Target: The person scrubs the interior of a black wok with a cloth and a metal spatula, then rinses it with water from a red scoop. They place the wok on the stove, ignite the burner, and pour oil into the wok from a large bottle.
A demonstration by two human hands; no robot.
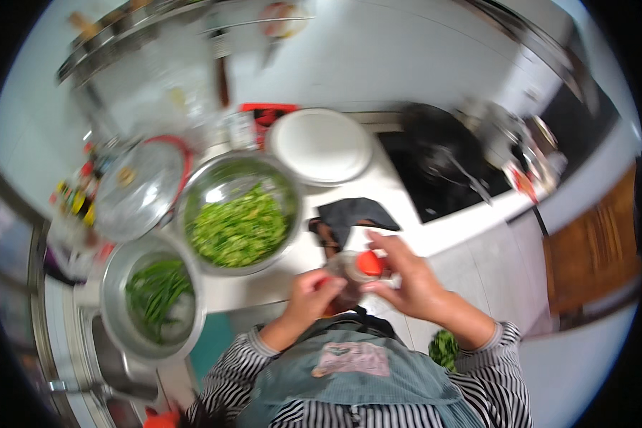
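My left hand (311,297) is closed around a clear bottle or jar (348,281) with dark contents, held tilted in front of my apron. A bright red cap (369,263) shows at its upper right end. My right hand (414,283) is at that end, thumb and fingers spread on either side of the cap; blur hides whether they grip it. Past the bottle, a dark cloth-like item (353,214) with brown parts lies on the white counter (299,267). To the left stands a steel bowl (294,230) of chopped green vegetable (241,227).
A metal basin (200,321) with long green vegetables (159,294) sits by the sink (120,353). A glass lid (139,187), seasoning bottles (80,203) and a white round lid or plate (321,144) stand behind. Right is a black wok (441,142) on the cooktop (422,200).
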